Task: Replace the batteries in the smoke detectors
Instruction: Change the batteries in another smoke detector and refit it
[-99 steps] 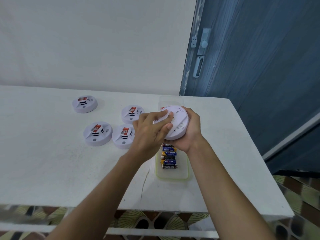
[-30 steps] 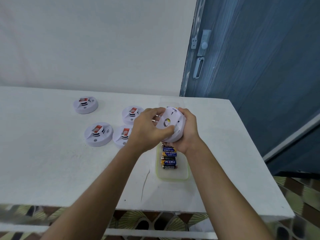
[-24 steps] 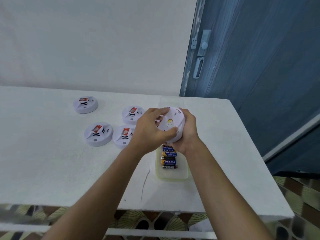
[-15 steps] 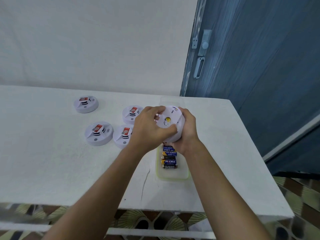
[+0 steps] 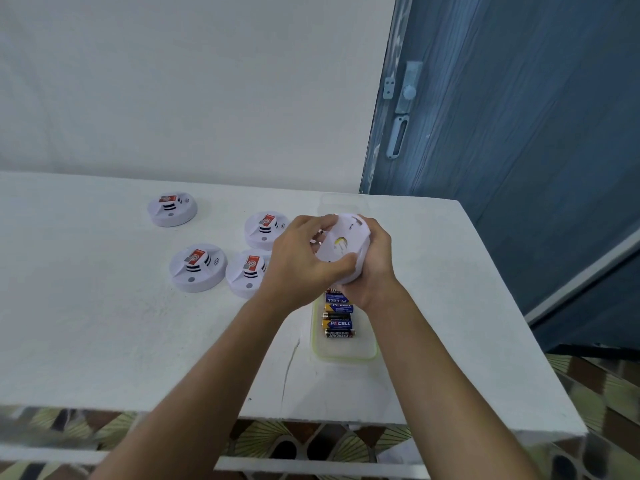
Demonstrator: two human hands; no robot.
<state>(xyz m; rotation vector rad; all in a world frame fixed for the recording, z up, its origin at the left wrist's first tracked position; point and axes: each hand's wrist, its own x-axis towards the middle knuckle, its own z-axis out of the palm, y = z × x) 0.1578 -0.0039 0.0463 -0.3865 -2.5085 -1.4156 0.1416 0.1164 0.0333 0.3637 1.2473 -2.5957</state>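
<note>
I hold a white round smoke detector point(image 5: 343, 242) in the air above the table, tilted with its back side toward me. My right hand point(image 5: 375, 268) cups it from the right and below. My left hand point(image 5: 304, 261) grips its left edge, thumb across the lower rim. Below my hands a shallow clear tray point(image 5: 346, 353) holds several AA batteries point(image 5: 337, 322). Several more white detectors with red stickers lie face up on the table: one at the far left point(image 5: 172, 208), one nearer point(image 5: 197, 266), one beside it point(image 5: 247, 277), one behind my left hand point(image 5: 265, 228).
The white table point(image 5: 104, 334) ends at a front edge near me and a right edge beside a blue door point(image 5: 519, 133). A white wall stands behind. A second clear container point(image 5: 341, 204) sits behind the held detector. Patterned floor tiles show below.
The detector has been turned in my hands from lying flatter to tilted with its back facing me. My left fingers have shifted along its rim. The other detectors and the tray have not moved.
</note>
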